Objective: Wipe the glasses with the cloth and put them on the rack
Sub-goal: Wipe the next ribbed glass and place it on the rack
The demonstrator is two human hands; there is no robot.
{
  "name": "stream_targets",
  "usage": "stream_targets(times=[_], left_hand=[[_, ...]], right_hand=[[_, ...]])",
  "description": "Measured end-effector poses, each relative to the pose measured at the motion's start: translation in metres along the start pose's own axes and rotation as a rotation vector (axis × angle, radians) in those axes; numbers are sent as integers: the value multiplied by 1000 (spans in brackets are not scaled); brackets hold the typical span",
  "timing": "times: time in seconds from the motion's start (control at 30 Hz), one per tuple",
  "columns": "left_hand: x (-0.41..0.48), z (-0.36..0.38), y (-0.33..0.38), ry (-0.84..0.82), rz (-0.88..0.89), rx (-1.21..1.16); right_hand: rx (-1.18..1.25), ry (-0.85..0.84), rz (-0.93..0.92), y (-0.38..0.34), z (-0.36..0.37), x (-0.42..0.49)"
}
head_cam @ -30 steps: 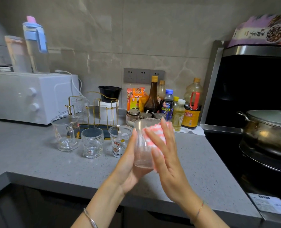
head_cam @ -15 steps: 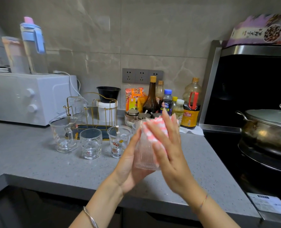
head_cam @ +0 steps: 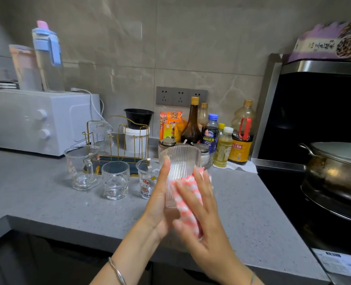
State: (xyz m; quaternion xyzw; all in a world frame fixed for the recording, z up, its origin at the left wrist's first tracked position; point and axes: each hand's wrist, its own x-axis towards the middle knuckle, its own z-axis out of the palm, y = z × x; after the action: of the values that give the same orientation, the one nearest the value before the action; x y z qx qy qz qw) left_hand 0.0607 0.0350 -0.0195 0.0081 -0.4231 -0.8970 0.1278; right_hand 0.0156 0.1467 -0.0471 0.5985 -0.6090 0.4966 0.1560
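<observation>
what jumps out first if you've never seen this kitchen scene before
Front and centre, the left hand holds a ribbed glass above the grey counter while the right hand presses a pink checked cloth against its side. Behind them, three more glasses stand in a row before a gold wire rack. A big steel pot sits far right.

Grey desk (head_cam: 47,202) along a tiled wall (head_cam: 191,38). Far left, white oven (head_cam: 32,122) with a blue-lidded bottle (head_cam: 48,58) on top. Below the wall sockets (head_cam: 180,96), black bowl (head_cam: 138,118) on a white tub (head_cam: 136,138), then sauce bottles (head_cam: 192,124). Right, lidded steel pot (head_cam: 335,171) on the stove (head_cam: 290,194).
</observation>
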Motion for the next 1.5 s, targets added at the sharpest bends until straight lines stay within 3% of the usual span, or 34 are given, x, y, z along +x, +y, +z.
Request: stream_targets(times=[0.4, 0.53, 0.7, 1.0, 1.23, 1.37, 1.5], left_hand=[[-5, 6, -3, -10, 53, 38], [-5, 3, -6, 10, 69, 82], [-7, 6, -3, 20, 121, 19], [-2, -3, 2, 5, -24, -63], [-3, 5, 0, 47, 46, 14], [-6, 8, -5, 51, 5, 7], [-7, 5, -11, 47, 72, 32]], right_hand=[[-123, 80, 23, -3, -19, 39], [-58, 77, 83, 0, -23, 50], [-39, 54, 28, -4, -11, 36], [-242, -22, -89, -4, 5, 1], [-163, 92, -36, -1, -12, 30], [-45, 110, 61, 5, -22, 43], [-56, 112, 64, 6, -18, 39]])
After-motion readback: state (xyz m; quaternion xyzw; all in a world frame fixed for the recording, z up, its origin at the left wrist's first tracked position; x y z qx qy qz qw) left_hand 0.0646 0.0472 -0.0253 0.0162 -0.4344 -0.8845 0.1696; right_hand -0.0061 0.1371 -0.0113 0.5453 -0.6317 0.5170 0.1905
